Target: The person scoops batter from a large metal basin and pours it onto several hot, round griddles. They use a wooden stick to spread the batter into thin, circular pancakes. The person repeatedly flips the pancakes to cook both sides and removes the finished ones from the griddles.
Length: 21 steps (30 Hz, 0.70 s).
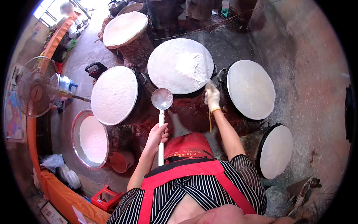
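My left hand is closed around the white handle of a metal ladle, whose bowl points away from me. In a white knitted glove, my right hand grips a thin stick or scraper at the near right edge of the middle round griddle. White batter covers that griddle, with a thicker, uneven patch right of centre. A griddle at left carries a bumpy white layer. The griddle at right has a smoother pale surface.
Another round griddle stands at lower right, and a stack of pale flat sheets at upper left. A wide basin of white batter, a red bucket, a red stool and a standing fan are at left. Another person is far off.
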Tool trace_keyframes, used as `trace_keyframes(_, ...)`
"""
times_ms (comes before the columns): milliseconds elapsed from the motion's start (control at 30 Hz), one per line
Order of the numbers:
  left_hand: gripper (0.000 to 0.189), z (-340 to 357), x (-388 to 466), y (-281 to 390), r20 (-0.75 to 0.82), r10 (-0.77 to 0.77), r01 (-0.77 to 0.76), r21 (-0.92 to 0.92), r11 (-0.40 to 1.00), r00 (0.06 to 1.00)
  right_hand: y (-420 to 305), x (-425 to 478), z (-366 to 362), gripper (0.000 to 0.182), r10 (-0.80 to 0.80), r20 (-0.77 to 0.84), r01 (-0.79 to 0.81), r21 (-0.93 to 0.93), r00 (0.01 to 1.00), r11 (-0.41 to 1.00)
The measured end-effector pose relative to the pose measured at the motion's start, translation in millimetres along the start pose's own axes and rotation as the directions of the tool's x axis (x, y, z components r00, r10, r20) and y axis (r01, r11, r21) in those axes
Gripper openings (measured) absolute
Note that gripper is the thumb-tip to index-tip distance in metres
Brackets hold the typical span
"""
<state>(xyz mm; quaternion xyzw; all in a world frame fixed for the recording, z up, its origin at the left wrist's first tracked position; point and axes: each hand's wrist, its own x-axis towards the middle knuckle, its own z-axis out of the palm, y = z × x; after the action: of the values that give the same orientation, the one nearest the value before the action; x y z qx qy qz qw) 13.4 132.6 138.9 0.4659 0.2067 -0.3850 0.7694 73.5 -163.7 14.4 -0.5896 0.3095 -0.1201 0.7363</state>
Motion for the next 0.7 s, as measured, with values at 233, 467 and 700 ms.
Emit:
trace_keyframes(233, 0.012, -4.5, 52.9, 22.5, -0.013, 0.102, -0.098, 0.180, 0.979, 0.995, -29.3, -87.6, -25.7, 0.036, 0.299, 0.295, -0.239, -0.224, 0.907, 0.945)
trace_keyframes(467, 0.015, -1.8, 186.3, 43.7, -0.154, 0.363, -0.228, 0.543, 0.808, 0.919, 52.9, -115.7, -10.5, 0.036, 0.049, -0.030, -0.045, 0.112, 0.998, 0.993)
trace_keyframes(700, 0.006, 34.4, 181.2, 64.0, 0.206, -0.228, 0.281, -0.278, 0.919, 0.952, 20.3, -115.9, 43.5, 0.038, 0.364, 0.292, -0.417, 0.142, 0.884, 0.898)
